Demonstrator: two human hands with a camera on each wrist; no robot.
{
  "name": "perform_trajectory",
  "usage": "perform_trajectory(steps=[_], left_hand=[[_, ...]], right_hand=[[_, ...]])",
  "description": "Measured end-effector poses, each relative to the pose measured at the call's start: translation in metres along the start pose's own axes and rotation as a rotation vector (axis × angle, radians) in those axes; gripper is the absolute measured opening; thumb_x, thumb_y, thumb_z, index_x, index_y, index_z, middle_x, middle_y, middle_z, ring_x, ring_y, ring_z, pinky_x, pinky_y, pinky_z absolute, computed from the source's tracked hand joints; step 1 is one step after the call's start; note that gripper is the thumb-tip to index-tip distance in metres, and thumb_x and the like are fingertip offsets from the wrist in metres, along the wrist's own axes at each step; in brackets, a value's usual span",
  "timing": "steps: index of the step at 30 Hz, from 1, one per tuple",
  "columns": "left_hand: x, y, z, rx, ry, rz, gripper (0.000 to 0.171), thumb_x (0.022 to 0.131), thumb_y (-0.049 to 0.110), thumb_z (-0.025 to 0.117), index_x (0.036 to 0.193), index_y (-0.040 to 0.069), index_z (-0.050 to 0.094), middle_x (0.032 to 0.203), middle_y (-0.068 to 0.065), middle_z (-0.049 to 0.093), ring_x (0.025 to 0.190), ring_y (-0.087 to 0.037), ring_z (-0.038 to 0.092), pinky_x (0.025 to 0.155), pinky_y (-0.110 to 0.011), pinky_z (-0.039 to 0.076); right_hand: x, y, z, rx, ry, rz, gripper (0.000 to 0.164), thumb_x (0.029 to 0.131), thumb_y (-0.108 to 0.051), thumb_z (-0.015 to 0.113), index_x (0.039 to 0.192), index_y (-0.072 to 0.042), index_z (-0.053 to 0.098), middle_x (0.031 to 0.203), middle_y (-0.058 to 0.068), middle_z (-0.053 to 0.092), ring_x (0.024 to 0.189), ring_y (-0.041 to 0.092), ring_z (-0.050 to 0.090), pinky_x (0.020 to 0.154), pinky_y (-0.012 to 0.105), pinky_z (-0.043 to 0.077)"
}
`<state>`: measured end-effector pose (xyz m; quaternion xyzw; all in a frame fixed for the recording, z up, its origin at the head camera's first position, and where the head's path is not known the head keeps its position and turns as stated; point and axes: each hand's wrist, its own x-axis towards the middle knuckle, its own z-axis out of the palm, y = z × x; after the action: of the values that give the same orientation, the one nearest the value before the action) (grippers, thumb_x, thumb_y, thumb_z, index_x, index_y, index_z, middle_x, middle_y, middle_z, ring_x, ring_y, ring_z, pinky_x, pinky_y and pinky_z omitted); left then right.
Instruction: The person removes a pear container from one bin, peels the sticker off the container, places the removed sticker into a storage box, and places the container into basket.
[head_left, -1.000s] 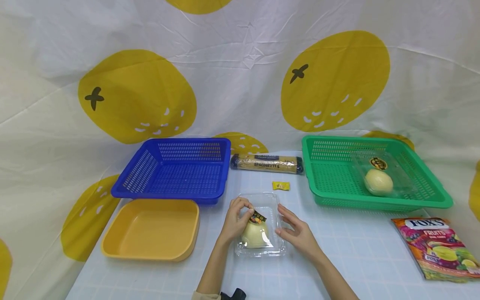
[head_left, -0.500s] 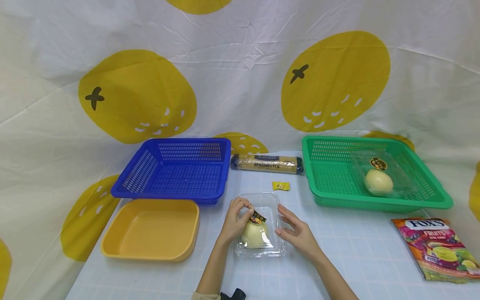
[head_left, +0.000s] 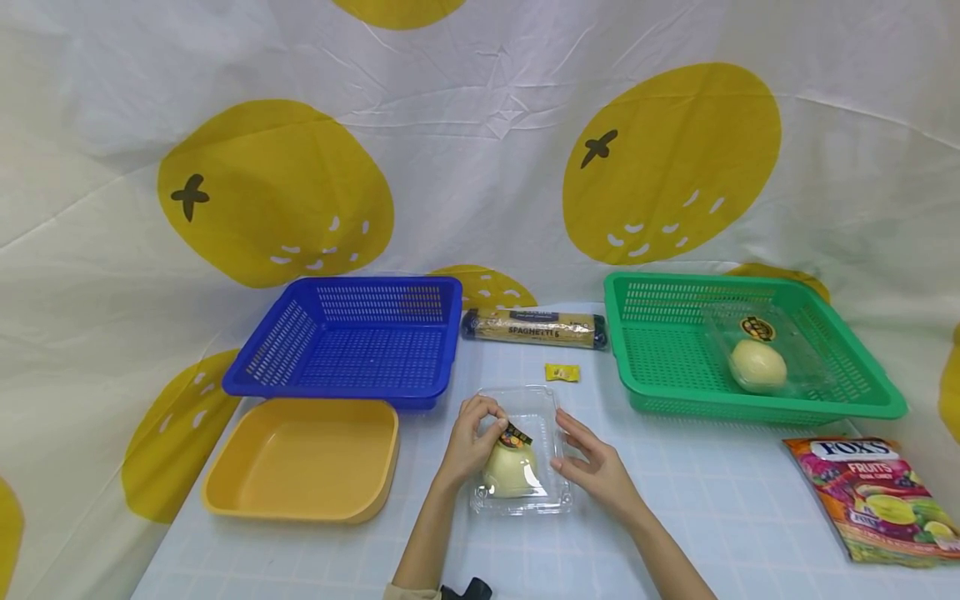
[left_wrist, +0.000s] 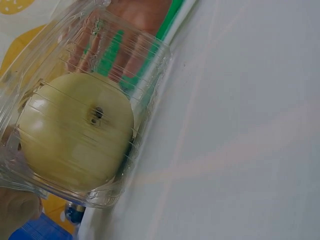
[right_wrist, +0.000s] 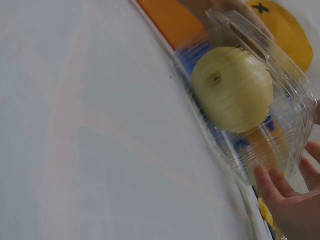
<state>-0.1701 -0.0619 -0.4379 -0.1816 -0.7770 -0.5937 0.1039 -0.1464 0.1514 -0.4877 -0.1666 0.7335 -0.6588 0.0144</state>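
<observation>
A clear plastic clamshell box (head_left: 534, 408) lies at the near middle of the table with a round, pale yellow fruit (head_left: 512, 473) inside. My left hand (head_left: 468, 446) reaches over the box's left side, thumb and forefinger pinched together at the edge of a black label (head_left: 515, 436) on the lid. Across from it, my right hand (head_left: 600, 475) has its fingers spread along the box's right side. The right wrist view shows the fruit (right_wrist: 232, 90) through the ribbed plastic wall, with the right fingertips (right_wrist: 265, 177) right at the box's end.
Behind the box lie a small yellow wrapped candy (head_left: 562, 372) and a spaghetti pack (head_left: 534, 327). At left stand a blue basket (head_left: 337, 390) and a yellow tub (head_left: 300, 512). To the right are a green basket (head_left: 660, 350) with another boxed fruit (head_left: 757, 365) and a Fox's candy bag (head_left: 873, 500).
</observation>
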Motion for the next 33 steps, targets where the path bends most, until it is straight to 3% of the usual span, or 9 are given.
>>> perform_trajectory(steps=[19, 33], left_hand=[[-0.0003, -0.0007, -0.0011, -0.009, -0.014, -0.002, 0.004, 0.081, -0.011, 0.058, 0.078, -0.008, 0.058, 0.091, -0.020, 0.056, 0.104, -0.035, 0.046, 0.099, -0.050, 0.033], [0.0004, -0.0045, -0.0007, -0.026, -0.002, 0.013, 0.006, 0.081, -0.010, 0.058, 0.077, -0.006, 0.057, 0.090, -0.018, 0.056, 0.102, -0.033, 0.045, 0.098, -0.045, 0.034]], right_hand=[[-0.0012, 0.0018, -0.0001, 0.018, -0.005, -0.005, 0.062, 0.085, -0.004, 0.067, 0.139, 0.006, 0.038, 0.151, 0.018, 0.028, 0.128, 0.042, 0.035, 0.092, 0.022, 0.046], [-0.0005, 0.0003, -0.0002, 0.007, -0.001, 0.002, 0.062, 0.085, -0.005, 0.067, 0.139, 0.005, 0.039, 0.151, 0.016, 0.028, 0.128, 0.038, 0.037, 0.094, 0.031, 0.047]])
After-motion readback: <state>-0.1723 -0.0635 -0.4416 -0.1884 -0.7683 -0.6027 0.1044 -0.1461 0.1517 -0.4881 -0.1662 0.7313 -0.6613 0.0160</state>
